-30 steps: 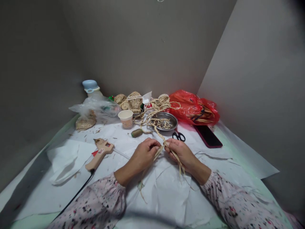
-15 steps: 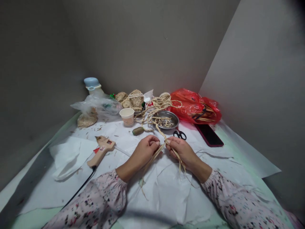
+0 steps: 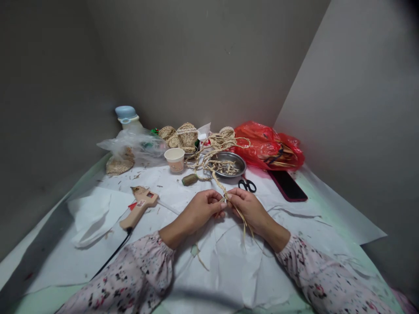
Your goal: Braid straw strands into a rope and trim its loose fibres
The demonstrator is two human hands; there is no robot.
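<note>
A braided straw cord [image 3: 218,182] runs from the coils at the back down to my two hands. Its loose straw strands [image 3: 242,218] hang below the fingers of my right hand [image 3: 249,206], which pinches the end of the braid. Close beside it, my left hand [image 3: 204,208] has thumb and forefinger pressed together on a straw strand, with most of that strand hidden by the fingers. Just beyond the braid lies a pair of black-handled scissors [image 3: 247,186]. A steel bowl [image 3: 242,168] holding straw scraps stands behind.
To the left lie a hot glue gun [image 3: 140,208] with its cord and a crumpled white sheet [image 3: 91,218]. A paper cup [image 3: 174,160], a spool of thread [image 3: 190,179], a red plastic bag [image 3: 258,146] and a phone [image 3: 288,185] stand or lie farther back.
My left hand has shifted slightly right and down, against my right hand. Strands that hung below the left hand no longer hang there; they now trail under the right hand.
</note>
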